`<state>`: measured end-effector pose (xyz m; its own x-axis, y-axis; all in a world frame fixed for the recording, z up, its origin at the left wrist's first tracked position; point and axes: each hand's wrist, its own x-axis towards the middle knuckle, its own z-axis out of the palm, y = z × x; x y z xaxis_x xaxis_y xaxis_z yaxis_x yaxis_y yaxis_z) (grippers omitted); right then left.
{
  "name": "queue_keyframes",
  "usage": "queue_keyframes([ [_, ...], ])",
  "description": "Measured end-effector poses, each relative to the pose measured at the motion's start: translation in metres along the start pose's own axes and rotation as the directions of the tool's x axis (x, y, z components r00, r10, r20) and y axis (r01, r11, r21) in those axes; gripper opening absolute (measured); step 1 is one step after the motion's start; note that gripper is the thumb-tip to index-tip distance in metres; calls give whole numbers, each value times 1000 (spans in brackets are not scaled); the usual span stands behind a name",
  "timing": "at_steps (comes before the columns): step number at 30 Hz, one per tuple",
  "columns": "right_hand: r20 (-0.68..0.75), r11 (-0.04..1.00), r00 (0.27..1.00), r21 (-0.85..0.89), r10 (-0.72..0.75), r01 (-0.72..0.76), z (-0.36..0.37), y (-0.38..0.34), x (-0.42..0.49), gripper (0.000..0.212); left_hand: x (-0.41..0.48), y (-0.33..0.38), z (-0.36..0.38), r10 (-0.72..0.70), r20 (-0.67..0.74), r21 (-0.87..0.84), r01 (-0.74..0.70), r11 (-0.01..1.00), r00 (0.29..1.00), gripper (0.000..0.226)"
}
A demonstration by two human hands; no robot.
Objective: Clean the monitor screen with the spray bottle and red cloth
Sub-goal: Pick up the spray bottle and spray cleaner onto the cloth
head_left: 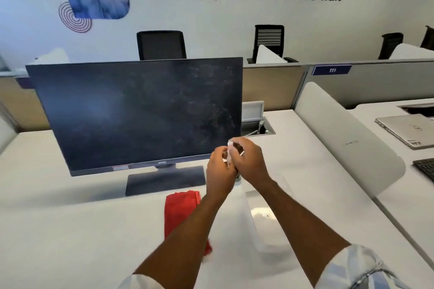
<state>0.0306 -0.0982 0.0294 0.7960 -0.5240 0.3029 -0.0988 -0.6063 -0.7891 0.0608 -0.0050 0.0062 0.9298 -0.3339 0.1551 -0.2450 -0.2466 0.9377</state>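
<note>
A dark monitor (141, 112) stands on the white desk, its screen off and smudged with pale marks toward the right side. A folded red cloth (180, 208) lies on the desk in front of the monitor's base, partly hidden by my left forearm. Both hands meet just below the screen's lower right corner. My right hand (249, 159) and my left hand (219, 169) are closed around the white head of a clear spray bottle (252, 218), whose transparent body hangs down toward the desk.
A curved white divider (347, 138) separates this desk from the right-hand one, which holds a closed laptop (408, 129) and a black keyboard (426, 167). A cable hatch (258, 124) is open behind the monitor. Office chairs stand beyond the partition.
</note>
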Motion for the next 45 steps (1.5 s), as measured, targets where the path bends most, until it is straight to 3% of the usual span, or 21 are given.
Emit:
queue_keyframes([
  [5,151,997,986,-15,-78,81,55,-26,-16,29,-9,-29,-62,-80,-73,77,86,993,994,19],
  [9,289,999,957,13,34,-40,93,-30,-35,29,-20,-51,-98,-156,-69,67,161,985,985,18],
  [11,306,990,946,57,102,-125,105,-28,-51,33,-28,-62,-108,-186,-40,35,187,982,982,18],
  [15,413,983,904,92,107,-159,125,-21,-97,52,-44,-85,-126,-264,1,-45,264,963,964,19],
  [21,541,975,817,-33,201,-219,130,-12,-128,60,-56,-119,-139,-370,223,-188,412,892,902,12],
  [23,553,980,810,-128,196,-150,127,-10,-131,62,-56,-131,-142,-314,202,-60,332,941,928,19],
  [25,491,971,850,-218,192,-93,125,-7,-135,63,-56,-145,-146,-242,272,215,187,959,931,43],
  [29,380,947,904,-311,196,-74,122,-5,-144,63,-61,-180,-156,-280,476,536,-22,844,834,100],
  [33,365,948,914,-313,176,-57,122,-5,-148,61,-65,-199,-156,-249,508,585,-118,802,824,115],
  [45,388,910,900,-414,197,-21,128,-10,-151,55,-72,-218,-147,-172,473,615,-183,767,864,126],
])
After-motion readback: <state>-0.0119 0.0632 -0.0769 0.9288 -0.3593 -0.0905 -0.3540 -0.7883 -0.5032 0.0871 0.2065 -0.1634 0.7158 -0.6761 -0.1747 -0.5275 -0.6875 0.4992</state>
